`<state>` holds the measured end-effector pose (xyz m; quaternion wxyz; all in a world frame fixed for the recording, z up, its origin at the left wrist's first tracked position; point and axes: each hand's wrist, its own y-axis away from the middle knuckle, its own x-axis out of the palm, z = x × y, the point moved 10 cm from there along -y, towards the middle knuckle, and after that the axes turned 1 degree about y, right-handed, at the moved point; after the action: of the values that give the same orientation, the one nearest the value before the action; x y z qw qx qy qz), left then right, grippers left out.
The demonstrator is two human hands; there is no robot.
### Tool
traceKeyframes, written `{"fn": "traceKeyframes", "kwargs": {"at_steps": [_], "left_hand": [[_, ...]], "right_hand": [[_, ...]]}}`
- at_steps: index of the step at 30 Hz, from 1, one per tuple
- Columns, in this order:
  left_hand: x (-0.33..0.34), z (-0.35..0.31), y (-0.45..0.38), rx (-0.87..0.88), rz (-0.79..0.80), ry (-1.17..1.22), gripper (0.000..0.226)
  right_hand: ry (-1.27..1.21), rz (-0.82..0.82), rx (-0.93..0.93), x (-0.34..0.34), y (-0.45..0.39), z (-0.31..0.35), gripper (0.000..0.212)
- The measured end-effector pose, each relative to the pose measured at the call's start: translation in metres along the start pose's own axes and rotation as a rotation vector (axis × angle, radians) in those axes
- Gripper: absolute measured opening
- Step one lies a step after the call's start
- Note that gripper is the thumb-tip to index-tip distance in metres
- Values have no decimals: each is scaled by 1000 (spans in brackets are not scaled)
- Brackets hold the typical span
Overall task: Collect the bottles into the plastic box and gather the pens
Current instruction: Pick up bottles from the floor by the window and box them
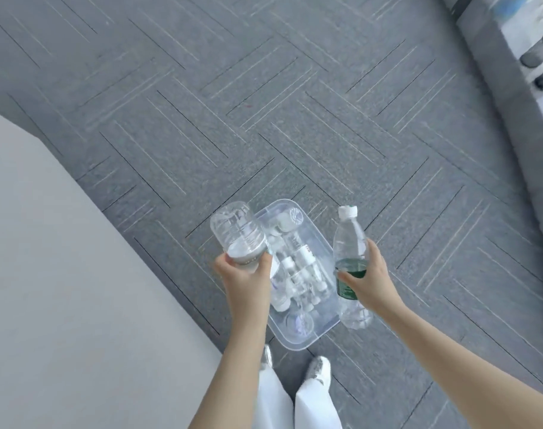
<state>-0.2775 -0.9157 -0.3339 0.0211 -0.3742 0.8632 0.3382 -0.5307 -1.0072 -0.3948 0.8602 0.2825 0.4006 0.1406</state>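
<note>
Bottle-collecting step, w/ both hands loaded right over the plastic box (321, 243), which sits on the grey carpet floor (264, 103) just ahead of the person's shoes (318, 370).

Left hand (244, 278): fingers curled round the low end of a clear bottle (237, 232), held above the box's left rim w/ its base pointing away from the person; some water shows inside near the grip. Right hand (367, 281): fingers and thumb wrapped round the green-label bottle (350, 261) at the label, white cap pointing away, body hanging beside the box's right rim. Neither bottle is inside the box yet.

Box already holds several small clear bottles w/ white caps, lying packed along its middle, plus a couple of rounder clear items at the near and far ends; can't tell exact count, too much transparent-on-transparent.

Next move, as I judge it: bring each bottle in over the box and lower it flat, prob. one at a time, since free room inside looks tight. Both are long vs. the box, so they'd likely need to lie lengthwise on top of the small ones. Risk: rolling off the pile or tipping over the rim.

Pens: none visible near the box. That part looks not yet begun. Pale surface (47, 274) lies left of the box; sofa w/ a patterned cushion (530, 41) far right.
</note>
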Motion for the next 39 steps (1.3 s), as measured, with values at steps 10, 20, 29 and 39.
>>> {"fn": "traceKeyframes", "kwargs": {"at_steps": [10,20,29,39], "left_hand": [[39,85,-72,-14,36,-146,40],[67,121,-135,-68,103,-187,31],[97,161,-160,-378,155,-390,79],[153,62,-98,358,503,-999,57]], "right_hand": [[259,82,34,110,-74,-73,94],[92,206,131,160,-102,-133,97],[106,153,77,117,-87,-128,79],[215,22,-37,44,-76,-70,47]]}}
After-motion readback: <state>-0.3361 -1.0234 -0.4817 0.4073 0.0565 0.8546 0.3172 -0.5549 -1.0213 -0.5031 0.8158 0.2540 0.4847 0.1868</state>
